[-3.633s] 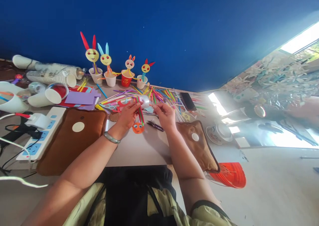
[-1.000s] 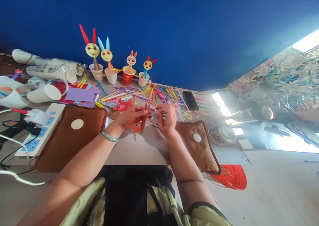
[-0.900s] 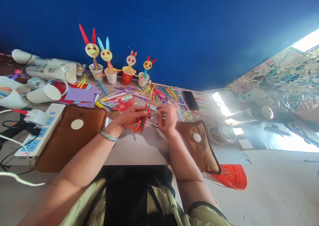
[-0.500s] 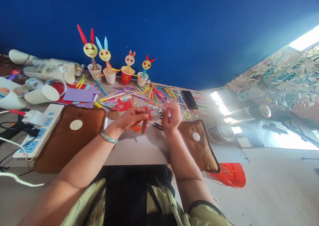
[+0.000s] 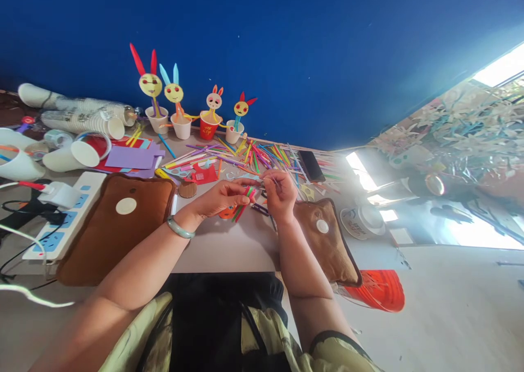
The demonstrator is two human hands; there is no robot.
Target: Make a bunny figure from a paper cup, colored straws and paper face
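Observation:
My left hand (image 5: 225,198) is closed on a small bundle of red and green strips (image 5: 242,206), which point down toward the table. Its fingertips meet those of my right hand (image 5: 280,195), which pinches a thin piece of clear tape (image 5: 275,181), hard to see against the skin. The tape roll is mostly hidden by the fingers. Partly behind the strips, an orange face cutout (image 5: 227,212) lies on the table. Dark-handled snips (image 5: 260,210) lie between the hands, half covered by the right one.
Several rabbit-faced figures in paper cups (image 5: 208,126) stand along the blue wall. Loose coloured sticks (image 5: 266,154) and a phone (image 5: 311,165) lie behind my hands. Brown hot-water bags (image 5: 118,224) flank me. A power strip (image 5: 65,213) is at left, an orange bucket (image 5: 380,290) at lower right.
The clear tape roll seen between my hands has gone mostly out of sight. My right hand moved away to the right, then came back to the left fingertips. The strips have tilted.

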